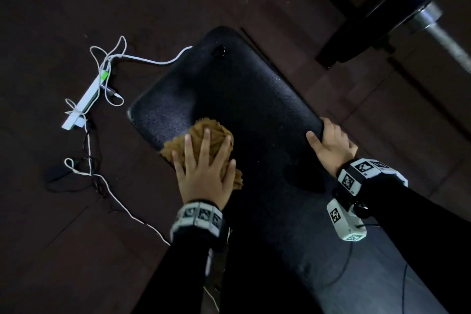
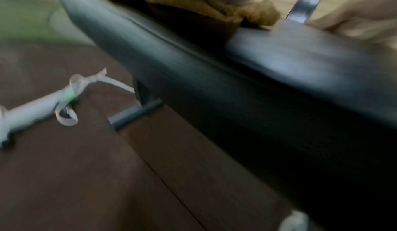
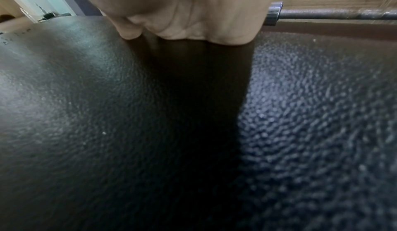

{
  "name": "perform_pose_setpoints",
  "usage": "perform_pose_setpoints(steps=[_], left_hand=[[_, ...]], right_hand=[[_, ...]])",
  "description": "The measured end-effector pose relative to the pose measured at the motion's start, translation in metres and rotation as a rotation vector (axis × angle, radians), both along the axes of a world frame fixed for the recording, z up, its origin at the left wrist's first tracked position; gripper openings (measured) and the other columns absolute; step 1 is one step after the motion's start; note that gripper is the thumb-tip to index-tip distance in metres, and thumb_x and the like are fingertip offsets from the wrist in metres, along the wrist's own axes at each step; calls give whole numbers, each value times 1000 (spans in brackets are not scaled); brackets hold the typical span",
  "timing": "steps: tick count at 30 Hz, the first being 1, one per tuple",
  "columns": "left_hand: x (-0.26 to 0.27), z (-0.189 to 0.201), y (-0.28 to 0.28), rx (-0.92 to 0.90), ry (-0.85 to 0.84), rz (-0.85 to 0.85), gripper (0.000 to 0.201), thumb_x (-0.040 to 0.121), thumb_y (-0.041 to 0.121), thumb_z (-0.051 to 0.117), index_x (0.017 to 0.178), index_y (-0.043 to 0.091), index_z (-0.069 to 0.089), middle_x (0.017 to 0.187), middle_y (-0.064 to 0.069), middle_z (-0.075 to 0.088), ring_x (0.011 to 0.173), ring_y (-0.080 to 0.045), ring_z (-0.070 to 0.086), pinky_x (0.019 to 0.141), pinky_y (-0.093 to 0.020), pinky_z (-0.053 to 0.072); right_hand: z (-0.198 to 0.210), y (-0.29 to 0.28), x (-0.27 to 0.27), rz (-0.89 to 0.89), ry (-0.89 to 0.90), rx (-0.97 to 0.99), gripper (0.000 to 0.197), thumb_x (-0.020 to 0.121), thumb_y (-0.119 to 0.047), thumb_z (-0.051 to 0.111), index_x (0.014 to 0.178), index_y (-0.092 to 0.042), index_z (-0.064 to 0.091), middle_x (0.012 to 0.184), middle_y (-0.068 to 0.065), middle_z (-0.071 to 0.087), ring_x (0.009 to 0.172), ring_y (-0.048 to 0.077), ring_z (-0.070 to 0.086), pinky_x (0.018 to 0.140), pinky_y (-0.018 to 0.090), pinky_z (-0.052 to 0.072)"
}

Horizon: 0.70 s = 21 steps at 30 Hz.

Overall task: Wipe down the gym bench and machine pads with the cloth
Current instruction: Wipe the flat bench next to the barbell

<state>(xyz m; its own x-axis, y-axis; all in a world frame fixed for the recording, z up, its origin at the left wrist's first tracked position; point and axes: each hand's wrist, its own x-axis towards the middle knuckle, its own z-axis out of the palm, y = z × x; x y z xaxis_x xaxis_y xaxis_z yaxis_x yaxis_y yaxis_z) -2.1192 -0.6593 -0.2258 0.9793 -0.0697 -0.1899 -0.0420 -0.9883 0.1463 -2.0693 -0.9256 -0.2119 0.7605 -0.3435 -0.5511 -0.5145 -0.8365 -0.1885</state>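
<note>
Left hand: your left hand (image 1: 204,173) lies flat on the cloth (image 1: 211,135), fingers spread and straight, pressing it down rather than clutching it.
Cloth: the tan cloth sits bunched under your palm on the bench pad (image 1: 242,99), at about 8 o'clock on the pad, right by its left edge; a fold sticks out past your fingertips toward 12 and another past your thumb toward 4. In the left wrist view the cloth (image 2: 214,5) shows crumpled at the pad's rim (image 2: 193,82), but that picture is smeared.
Right hand: your right hand (image 1: 331,145) grips the pad's right edge at about 3 o'clock, thumb on top, the other fingers curled over the side. The right wrist view shows the heel of the hand (image 3: 193,14) resting on the pebbled black surface (image 3: 300,116).
Bench pad: black, grainy, running away from you toward 11 o'clock, with a small torn spot (image 1: 220,51) near the far end.
Barbell: a steel bar with a black plate (image 1: 407,2) crosses at 1 o'clock beyond the pad.
Floor: dark mats (image 1: 76,250); at 9 o'clock a white power strip (image 1: 86,99) with tangled white cables (image 1: 107,58), one running under the pad's far end.
</note>
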Motion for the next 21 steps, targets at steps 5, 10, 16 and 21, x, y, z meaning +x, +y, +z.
perform_pose_setpoints(steps=[5,10,16,21], left_hand=[[76,2,54,15,-40,162,55,90,57,38,143,43,33,156,2,26,144,-36,15,112,-61,11],[98,5,71,-12,-39,363,58,91,58,35,146,38,30,155,-3,27,136,-42,24,112,-54,21],[36,6,12,-137,-32,713,62,94,51,43,147,22,33,155,-17,20,123,-51,33,106,-51,26],[-20,9,-35,-58,138,566,67,94,56,34,149,17,28,157,-17,14,129,-54,25,109,-58,21]], right_hand=[[-5,-5,1,0,6,35,60,94,-52,37,145,-24,22,143,2,36,133,25,30,110,46,15],[-11,-7,0,-3,-11,33,61,93,-53,37,145,-24,23,143,2,37,132,25,31,109,47,16],[-9,-6,-1,24,-15,12,61,94,-52,36,145,-21,23,141,4,38,131,25,33,109,46,19],[-10,-9,-1,51,2,15,62,93,-55,35,144,-21,24,141,4,38,130,26,35,108,47,20]])
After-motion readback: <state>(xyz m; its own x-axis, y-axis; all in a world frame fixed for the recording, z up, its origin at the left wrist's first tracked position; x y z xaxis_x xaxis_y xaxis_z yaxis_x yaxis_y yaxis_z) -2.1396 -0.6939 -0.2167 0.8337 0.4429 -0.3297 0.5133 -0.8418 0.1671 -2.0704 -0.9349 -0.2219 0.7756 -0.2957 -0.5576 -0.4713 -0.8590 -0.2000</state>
